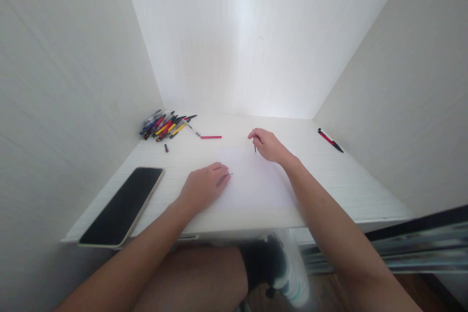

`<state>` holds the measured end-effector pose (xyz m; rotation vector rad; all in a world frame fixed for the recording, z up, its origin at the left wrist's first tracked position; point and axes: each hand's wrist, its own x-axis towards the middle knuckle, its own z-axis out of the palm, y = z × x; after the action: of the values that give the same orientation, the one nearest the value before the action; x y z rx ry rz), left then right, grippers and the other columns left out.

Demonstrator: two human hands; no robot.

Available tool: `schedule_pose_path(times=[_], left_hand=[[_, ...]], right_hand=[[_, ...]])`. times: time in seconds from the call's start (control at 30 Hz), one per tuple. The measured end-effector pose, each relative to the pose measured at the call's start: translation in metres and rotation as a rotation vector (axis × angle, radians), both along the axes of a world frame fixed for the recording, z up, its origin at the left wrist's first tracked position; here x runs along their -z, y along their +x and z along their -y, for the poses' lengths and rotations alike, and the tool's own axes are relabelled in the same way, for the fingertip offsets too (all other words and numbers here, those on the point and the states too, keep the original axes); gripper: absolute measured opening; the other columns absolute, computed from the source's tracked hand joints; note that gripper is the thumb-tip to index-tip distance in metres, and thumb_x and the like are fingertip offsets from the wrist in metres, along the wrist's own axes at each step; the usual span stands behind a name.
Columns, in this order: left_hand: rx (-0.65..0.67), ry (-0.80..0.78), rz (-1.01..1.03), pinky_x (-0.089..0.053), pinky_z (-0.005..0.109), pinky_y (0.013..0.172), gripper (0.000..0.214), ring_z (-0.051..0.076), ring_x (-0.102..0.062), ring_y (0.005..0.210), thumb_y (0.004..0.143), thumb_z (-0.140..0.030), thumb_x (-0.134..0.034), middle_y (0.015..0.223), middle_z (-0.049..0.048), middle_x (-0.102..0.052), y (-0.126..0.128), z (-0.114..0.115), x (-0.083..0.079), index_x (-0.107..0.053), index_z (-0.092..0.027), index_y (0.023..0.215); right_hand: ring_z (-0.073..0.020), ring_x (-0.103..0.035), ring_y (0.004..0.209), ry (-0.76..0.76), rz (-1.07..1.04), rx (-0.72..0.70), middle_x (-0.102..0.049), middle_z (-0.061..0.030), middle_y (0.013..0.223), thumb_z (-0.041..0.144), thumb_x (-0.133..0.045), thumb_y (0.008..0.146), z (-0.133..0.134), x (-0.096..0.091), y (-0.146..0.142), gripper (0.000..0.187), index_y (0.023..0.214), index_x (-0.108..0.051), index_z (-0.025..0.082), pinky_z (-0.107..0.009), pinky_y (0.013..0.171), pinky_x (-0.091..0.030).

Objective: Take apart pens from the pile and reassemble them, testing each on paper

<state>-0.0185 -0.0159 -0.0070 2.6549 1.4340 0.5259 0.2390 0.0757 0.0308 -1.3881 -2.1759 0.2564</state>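
My left hand (206, 186) rests on the desk at the left edge of a white sheet of paper (256, 187). Its fingers are closed on a slim grey pen part (222, 179), whose thin tip points right over the paper; the rest is hidden by the hand. Above the sheet's far edge, my right hand (266, 145) pinches a thin dark stick (255, 148) that looks like a pen refill, its lower end pointing down. A red pen barrel (211, 137) and a clear pen piece (193, 128) lie beyond my left hand.
Several pens are heaped in a pile (166, 126) at the back left, with a small dark pen piece (166, 148) before it. A phone (124, 204) lies at the front left. Near the right wall is a red and black pen (330, 140). Panels enclose the white desk (351, 190).
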Motion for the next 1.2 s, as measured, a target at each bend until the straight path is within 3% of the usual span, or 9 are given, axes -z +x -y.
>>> schedule_pose_path(times=[0.2, 0.33, 0.4, 0.53, 0.67, 0.8, 1.0, 1.2], left_hand=[[-0.009, -0.001, 0.001, -0.057, 0.037, 0.088, 0.034, 0.024, -0.073, 0.104, 0.106, -0.035, -0.043, 0.122, 0.0026, -0.075, -0.001, -0.001, 0.002, -0.074, -0.024, 0.114], [0.000, 0.007, 0.018, -0.057, 0.038, 0.091, 0.035, 0.024, -0.073, 0.104, 0.106, -0.036, -0.042, 0.122, 0.0028, -0.075, -0.001, -0.002, 0.003, -0.074, -0.023, 0.114], [0.006, 0.004, 0.023, -0.057, 0.038, 0.092, 0.035, 0.023, -0.073, 0.104, 0.106, -0.036, -0.042, 0.123, 0.0027, -0.075, -0.001, -0.002, 0.003, -0.074, -0.024, 0.114], [0.009, 0.000, 0.034, -0.057, 0.037, 0.091, 0.034, 0.023, -0.073, 0.103, 0.106, -0.036, -0.043, 0.123, 0.0031, -0.074, -0.002, -0.002, 0.002, -0.074, -0.023, 0.113], [0.012, -0.003, 0.033, -0.057, 0.038, 0.093, 0.034, 0.023, -0.073, 0.103, 0.106, -0.036, -0.043, 0.124, 0.0029, -0.074, -0.002, -0.002, 0.004, -0.074, -0.023, 0.114], [0.020, -0.010, 0.033, -0.057, 0.039, 0.094, 0.033, 0.024, -0.073, 0.104, 0.106, -0.037, -0.044, 0.125, 0.0018, -0.074, -0.002, -0.003, 0.004, -0.073, -0.023, 0.114], [0.021, -0.014, 0.041, -0.057, 0.039, 0.092, 0.032, 0.024, -0.073, 0.103, 0.105, -0.035, -0.045, 0.123, 0.0016, -0.074, -0.002, -0.002, 0.003, -0.073, -0.023, 0.113], [0.026, -0.010, 0.044, -0.057, 0.039, 0.094, 0.032, 0.024, -0.073, 0.103, 0.105, -0.035, -0.045, 0.123, 0.0021, -0.074, -0.002, -0.002, 0.002, -0.074, -0.022, 0.113]], right_hand=[[-0.0206, -0.068, 0.091, 0.091, -0.379, 0.052, -0.074, -0.0083, 0.098, 0.017, -0.055, 0.087, -0.022, 0.025, 0.003, 0.024, 0.104, -0.071, 0.016, -0.033, 0.082, -0.053], [-0.0194, -0.067, 0.084, 0.088, -0.457, 0.098, -0.073, -0.0049, 0.087, 0.025, -0.071, 0.082, -0.030, 0.039, 0.002, 0.024, 0.104, -0.072, 0.017, -0.032, 0.077, -0.052], [-0.0186, -0.066, 0.080, 0.089, -0.474, 0.133, -0.072, -0.0036, 0.082, 0.032, -0.069, 0.085, -0.032, 0.043, 0.001, 0.020, 0.098, -0.073, 0.018, -0.031, 0.076, -0.051], [-0.0150, -0.061, 0.060, -0.089, -0.650, 0.109, -0.066, -0.0024, 0.067, 0.038, -0.053, 0.094, -0.030, 0.044, -0.003, 0.032, 0.081, -0.073, 0.017, -0.027, 0.056, -0.047], [-0.0151, -0.067, 0.056, -0.311, -0.823, 0.096, -0.073, -0.0031, 0.070, 0.025, -0.064, 0.083, -0.025, 0.038, -0.010, 0.008, 0.084, -0.067, 0.018, -0.025, 0.049, -0.049], [-0.0180, -0.074, 0.069, -0.360, -0.765, 0.071, -0.079, -0.0082, 0.083, 0.018, -0.075, 0.076, -0.024, 0.037, -0.012, 0.012, 0.085, -0.068, 0.017, -0.025, 0.057, -0.056], [-0.0159, -0.072, 0.066, -0.255, -0.597, 0.037, -0.079, -0.0083, 0.082, 0.024, -0.068, 0.086, -0.033, 0.047, -0.005, 0.010, 0.082, -0.071, 0.016, -0.023, 0.057, -0.055], [-0.0176, -0.074, 0.069, -0.210, -0.513, 0.088, -0.078, -0.0075, 0.078, 0.024, -0.071, 0.084, -0.034, 0.051, -0.003, 0.008, 0.083, -0.070, 0.016, -0.026, 0.064, -0.058]])
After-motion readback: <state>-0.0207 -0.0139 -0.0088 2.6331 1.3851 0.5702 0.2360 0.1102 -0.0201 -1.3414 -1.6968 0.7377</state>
